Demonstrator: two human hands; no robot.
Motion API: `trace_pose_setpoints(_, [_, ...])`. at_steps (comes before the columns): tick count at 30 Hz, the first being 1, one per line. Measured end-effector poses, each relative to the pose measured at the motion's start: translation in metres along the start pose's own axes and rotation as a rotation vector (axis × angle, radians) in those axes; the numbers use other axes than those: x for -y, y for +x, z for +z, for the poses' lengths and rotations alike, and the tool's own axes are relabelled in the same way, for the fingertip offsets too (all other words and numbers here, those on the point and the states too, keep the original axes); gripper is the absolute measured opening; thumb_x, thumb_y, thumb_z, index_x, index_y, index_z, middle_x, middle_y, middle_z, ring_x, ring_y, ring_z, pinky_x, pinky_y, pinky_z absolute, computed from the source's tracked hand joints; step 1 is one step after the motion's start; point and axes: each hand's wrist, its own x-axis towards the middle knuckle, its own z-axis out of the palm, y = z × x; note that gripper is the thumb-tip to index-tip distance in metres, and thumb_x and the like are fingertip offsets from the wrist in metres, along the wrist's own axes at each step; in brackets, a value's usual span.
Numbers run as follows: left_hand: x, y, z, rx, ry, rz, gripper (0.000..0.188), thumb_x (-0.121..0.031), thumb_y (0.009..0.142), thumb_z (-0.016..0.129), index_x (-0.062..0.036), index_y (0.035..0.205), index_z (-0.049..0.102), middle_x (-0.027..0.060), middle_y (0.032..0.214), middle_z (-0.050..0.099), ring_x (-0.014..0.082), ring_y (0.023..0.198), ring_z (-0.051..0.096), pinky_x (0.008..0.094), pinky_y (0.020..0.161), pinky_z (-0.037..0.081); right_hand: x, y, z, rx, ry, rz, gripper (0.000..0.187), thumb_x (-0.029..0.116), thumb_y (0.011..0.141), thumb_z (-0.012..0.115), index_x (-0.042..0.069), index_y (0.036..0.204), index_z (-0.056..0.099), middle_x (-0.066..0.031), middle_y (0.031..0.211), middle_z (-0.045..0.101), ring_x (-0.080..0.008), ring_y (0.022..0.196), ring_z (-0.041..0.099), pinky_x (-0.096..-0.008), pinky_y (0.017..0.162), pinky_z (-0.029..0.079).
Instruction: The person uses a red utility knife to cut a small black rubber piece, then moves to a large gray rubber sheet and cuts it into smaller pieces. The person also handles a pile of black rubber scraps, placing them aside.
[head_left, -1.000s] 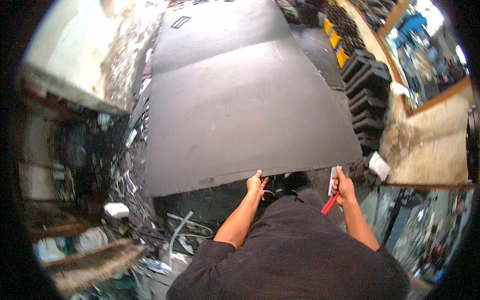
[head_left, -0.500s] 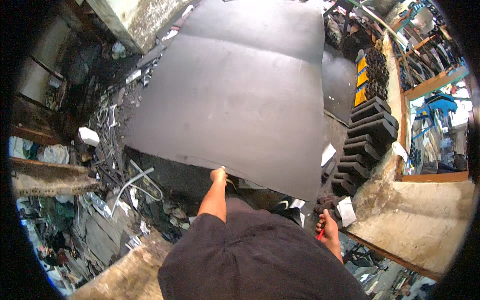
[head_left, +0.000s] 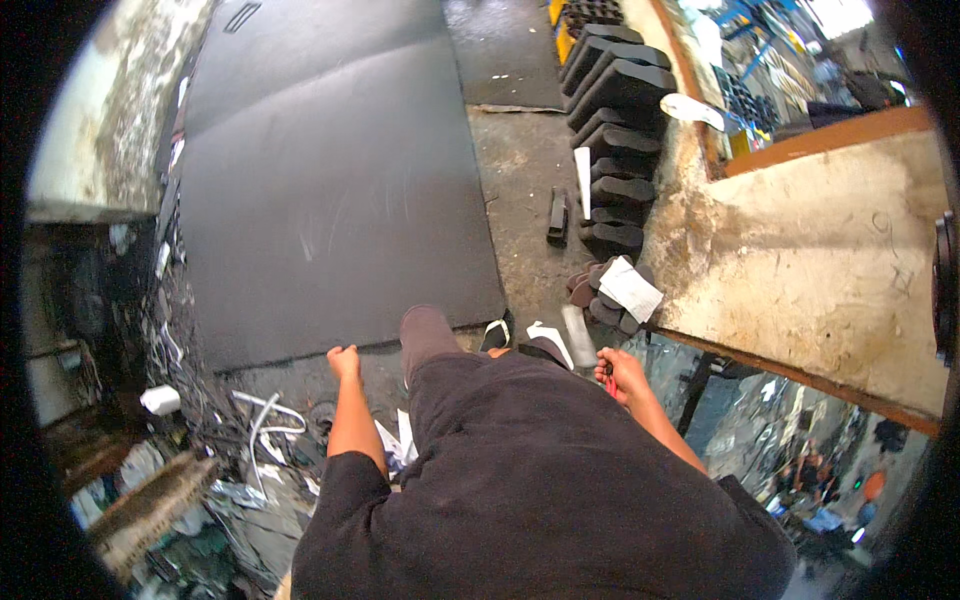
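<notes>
A large dark grey sheet [head_left: 330,200] lies flat on the floor in front of me. My left hand [head_left: 343,361] is closed in a loose fist over its near edge; whether anything is inside the fingers is hidden. To the right, my right hand [head_left: 624,376] is closed around a red-handled tool [head_left: 611,384], mostly covered by the fingers. Just beside that hand is a blurred pale grey strip [head_left: 577,336], and I cannot tell whether it belongs to the tool. My knee [head_left: 428,332] reaches up to the sheet's near edge.
Stacked dark sole-shaped pieces [head_left: 620,130] line the right wall. Near them lie a small black block [head_left: 557,216], a pile of soles [head_left: 600,293] and white paper [head_left: 631,290]. Scraps and a pale bent tube [head_left: 262,425] cover the left floor. A low wall [head_left: 820,250] stands right.
The near edge of the sheet, held up by my left hand before, now lies down on the floor. My view has turned to the right. The right hand still grips the red-handled tool.
</notes>
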Motion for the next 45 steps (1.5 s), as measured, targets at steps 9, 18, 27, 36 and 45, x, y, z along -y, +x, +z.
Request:
trace_pose_setpoints(9, [-0.093, -0.071, 0.015, -0.008, 0.204, 0.080, 0.043, -0.017, 0.079, 0.076, -0.0027, 0.115, 0.056, 0.0211, 0.111, 0.067, 0.0373, 0.104, 0.064, 0.0435, 0.092, 0.049, 0.093, 0.107, 0.005, 0.137, -0.107, 0.024, 0.024, 0.013, 0.089, 0.072, 0.004, 0.103, 0.056, -0.0094, 0.083, 0.061, -0.0202, 0.066, 0.066, -0.0358, 0.059, 0.060])
trace_pose_setpoints(18, [-0.220, -0.046, 0.089, 0.200, 0.397, 0.114, 0.052, -0.024, 0.074, 0.081, -0.0004, 0.116, 0.060, 0.0232, 0.113, 0.068, 0.0381, 0.110, 0.064, 0.0442, 0.096, 0.050, 0.384, 0.219, 0.091, 0.087, -0.132, -0.260, 0.024, 0.009, 0.091, 0.068, -0.001, 0.101, 0.049, -0.0139, 0.090, 0.061, -0.0290, 0.070, 0.070, -0.0425, 0.060, 0.064])
trace_pose_setpoints(27, [-0.541, 0.066, 0.112, 0.210, -0.052, 0.301, 0.042, -0.021, 0.087, 0.074, -0.0049, 0.123, 0.060, 0.0117, 0.112, 0.069, 0.0228, 0.104, 0.065, 0.0372, 0.091, 0.052, 0.469, 0.324, 0.161, -0.033, -0.237, -0.002, 0.023, 0.012, 0.087, 0.075, -0.004, 0.095, 0.061, -0.0151, 0.081, 0.064, -0.0267, 0.059, 0.066, -0.0385, 0.049, 0.057])
trace_pose_setpoints(36, [-0.771, 0.210, 0.198, 0.364, 0.171, 0.471, 0.043, -0.029, 0.086, 0.075, -0.0057, 0.120, 0.064, 0.0116, 0.113, 0.070, 0.0244, 0.107, 0.066, 0.0376, 0.094, 0.051, 0.553, 0.448, 0.252, -0.162, -0.479, 0.235, 0.017, 0.012, 0.095, 0.063, -0.001, 0.103, 0.068, -0.0178, 0.074, 0.063, -0.0289, 0.053, 0.060, -0.0475, 0.047, 0.049])
trace_pose_setpoints(45, [-0.852, 0.377, 0.171, 0.303, 0.044, -0.097, 0.043, -0.024, 0.086, 0.076, -0.0072, 0.122, 0.060, 0.0083, 0.101, 0.069, 0.0210, 0.095, 0.065, 0.0369, 0.079, 0.054, 1.000, 0.557, 0.547, -0.059, -1.559, -0.396, 0.041, 0.038, 0.078, 0.069, 0.007, 0.105, 0.075, -0.0214, 0.112, 0.070, -0.0359, 0.104, 0.069, -0.0460, 0.087, 0.056])
